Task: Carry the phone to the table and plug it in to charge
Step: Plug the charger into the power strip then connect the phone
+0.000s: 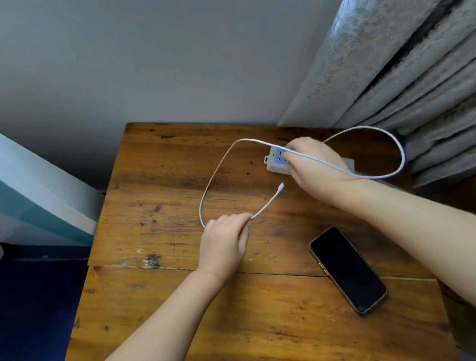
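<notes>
Head view: phone (348, 268) lies screen-up on the wooden table (189, 323), near its right edge, unplugged. Left hand (224, 244) is closed around the white cable (215, 177) near its free connector end. Right hand (316, 167) rests over the power strip (276, 160); can't tell its grip

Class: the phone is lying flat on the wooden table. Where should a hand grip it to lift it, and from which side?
Grip the phone across its two long edges near the middle, coming from above. It lies flat, screen up, slanted on the table, with bare wood beside both long edges.
</notes>
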A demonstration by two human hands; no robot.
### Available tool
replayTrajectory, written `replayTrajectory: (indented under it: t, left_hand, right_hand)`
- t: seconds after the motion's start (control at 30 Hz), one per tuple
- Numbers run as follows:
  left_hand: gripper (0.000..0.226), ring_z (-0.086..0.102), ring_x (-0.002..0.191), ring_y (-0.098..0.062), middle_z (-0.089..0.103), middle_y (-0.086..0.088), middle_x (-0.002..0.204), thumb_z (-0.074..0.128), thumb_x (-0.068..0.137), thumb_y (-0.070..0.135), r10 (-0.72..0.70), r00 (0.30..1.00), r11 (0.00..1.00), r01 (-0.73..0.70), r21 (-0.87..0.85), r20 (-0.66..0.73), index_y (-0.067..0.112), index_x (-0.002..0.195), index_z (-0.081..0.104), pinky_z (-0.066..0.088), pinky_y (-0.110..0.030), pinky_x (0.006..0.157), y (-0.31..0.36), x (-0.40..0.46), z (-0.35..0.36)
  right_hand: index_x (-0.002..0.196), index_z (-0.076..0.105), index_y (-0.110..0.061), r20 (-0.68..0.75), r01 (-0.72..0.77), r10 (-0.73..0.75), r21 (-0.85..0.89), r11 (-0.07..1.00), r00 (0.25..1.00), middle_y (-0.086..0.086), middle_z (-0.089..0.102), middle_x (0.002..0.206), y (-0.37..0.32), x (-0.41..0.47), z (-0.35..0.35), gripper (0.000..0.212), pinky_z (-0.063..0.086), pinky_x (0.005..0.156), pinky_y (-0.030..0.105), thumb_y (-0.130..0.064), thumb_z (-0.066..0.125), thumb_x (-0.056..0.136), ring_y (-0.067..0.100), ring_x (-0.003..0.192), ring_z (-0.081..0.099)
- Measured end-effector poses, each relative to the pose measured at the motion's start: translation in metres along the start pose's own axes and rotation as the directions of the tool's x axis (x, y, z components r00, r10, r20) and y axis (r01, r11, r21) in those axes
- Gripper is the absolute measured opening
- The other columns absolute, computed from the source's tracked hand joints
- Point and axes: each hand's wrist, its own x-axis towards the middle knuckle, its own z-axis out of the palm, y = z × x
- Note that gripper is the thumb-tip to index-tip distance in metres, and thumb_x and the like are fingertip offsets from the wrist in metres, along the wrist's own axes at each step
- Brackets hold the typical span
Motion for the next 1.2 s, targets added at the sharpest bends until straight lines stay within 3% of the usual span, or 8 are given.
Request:
replayTrajectory:
  t: [0.07, 0.13, 0.2, 0.3, 0.6, 0.77, 0.87, 1.2]
  left_hand:
    - [0.013, 0.065, 0.071, -0.028, 0.075, -0.005, 0.085, 0.066, 0.083, 0.007, 0.0, 1.0, 1.0, 0.0, 0.006, -0.017, 0.008, 0.096, 0.069, 0.048, -0.036, 0.062, 0.009, -0.004, -0.001]
    - [0.013, 0.064, 0.069, -0.029, 0.074, -0.006, 0.082, 0.065, 0.083, 0.007, 0.021, 1.0, 1.0, -0.021, 0.014, -0.007, 0.008, 0.095, 0.069, 0.048, -0.037, 0.061, 0.022, -0.009, 0.002]
    - [0.012, 0.062, 0.066, -0.03, 0.073, -0.007, 0.077, 0.063, 0.084, 0.008, 0.049, 0.999, 0.999, -0.049, 0.005, 0.022, 0.009, 0.094, 0.069, 0.048, -0.038, 0.059, 0.038, -0.015, 0.008]
    - [0.013, 0.06, 0.066, -0.03, 0.07, -0.006, 0.075, 0.059, 0.085, 0.011, 0.123, 0.99, 0.992, -0.123, -0.001, 0.064, 0.01, 0.094, 0.068, 0.047, -0.037, 0.062, 0.06, -0.028, 0.021]
    - [0.013, 0.057, 0.081, -0.024, 0.062, -0.004, 0.085, 0.054, 0.091, 0.027, -0.334, 0.894, 0.933, 0.359, -0.034, 0.298, 0.015, 0.086, 0.056, 0.044, -0.035, 0.071, 0.1, -0.084, 0.071]
    - [0.033, 0.065, 0.083, -0.014, 0.069, -0.005, 0.093, 0.036, 0.097, 0.006, -0.577, 0.557, 0.381, 0.83, -0.406, 0.597, 0.005, 0.123, 0.057, 0.052, -0.024, 0.081, 0.132, -0.097, 0.103]
    - [0.04, 0.063, 0.085, -0.014, 0.065, -0.006, 0.095, 0.031, 0.097, 0.001, -0.644, 0.456, 0.086, 0.84, -0.535, 0.614, 0.004, 0.136, 0.04, 0.051, -0.023, 0.077, 0.142, -0.077, 0.113]
    - [0.028, 0.066, 0.09, -0.025, 0.069, -0.012, 0.105, 0.058, 0.091, 0.024, -0.515, 0.509, -0.02, 0.797, -0.604, 0.69, 0.008, 0.114, 0.057, 0.054, -0.041, 0.082, 0.102, -0.058, 0.084]
  right_hand:
    - [0.102, 0.065, -0.011, 0.075, -0.154, 0.135, 0.385, 0.91, 0.988, 0.009, 0.067, 0.106, -0.016, -0.031, 0.01, 0.028, 0.048, 0.083, 0.037, -0.024, 0.041, 0.097, 0.026, 0.1, 0.059]
    - [0.103, 0.065, -0.013, 0.378, -0.433, 0.213, 0.762, 0.482, 0.901, 0.005, 0.073, 0.1, -0.025, -0.057, 0.019, 0.032, 0.051, 0.085, 0.035, -0.03, 0.038, 0.099, 0.019, 0.096, 0.066]
    - [0.104, 0.063, -0.015, 0.496, -0.508, 0.19, 0.861, 0.02, 0.847, 0.003, 0.074, 0.098, -0.023, -0.075, 0.026, 0.028, 0.052, 0.084, 0.033, -0.029, 0.04, 0.099, 0.016, 0.099, 0.066]
    - [0.094, 0.066, -0.016, 0.49, -0.434, 0.267, 0.868, -0.242, 0.83, 0.002, 0.07, 0.086, -0.008, -0.096, 0.035, 0.021, 0.051, 0.082, 0.033, -0.023, 0.046, 0.098, 0.018, 0.092, 0.064]
    - [0.08, 0.065, -0.014, 0.498, -0.584, 0.629, 0.807, -0.086, 0.596, -0.001, 0.072, 0.09, 0.056, -0.165, 0.082, 0.032, 0.041, 0.102, 0.04, -0.027, 0.042, 0.098, 0.017, 0.101, 0.06]
    - [0.076, 0.06, -0.024, 0.497, -0.62, 0.615, 0.784, -0.016, 0.613, 0.005, 0.066, 0.111, 0.058, -0.173, 0.094, 0.03, 0.043, 0.094, 0.037, -0.031, 0.04, 0.098, 0.018, 0.101, 0.055]
    - [0.075, 0.06, -0.022, 0.577, -0.644, 0.55, 0.76, -0.089, 0.604, 0.004, 0.065, 0.102, 0.052, -0.169, 0.095, 0.029, 0.046, 0.091, 0.038, -0.029, 0.042, 0.097, 0.018, 0.097, 0.058]
    - [0.077, 0.06, -0.011, 0.724, -0.67, 0.299, 0.689, -0.278, 0.621, 0.012, 0.07, 0.093, 0.024, -0.171, 0.084, 0.025, 0.058, 0.064, 0.035, -0.024, 0.05, 0.096, 0.022, 0.087, 0.069]
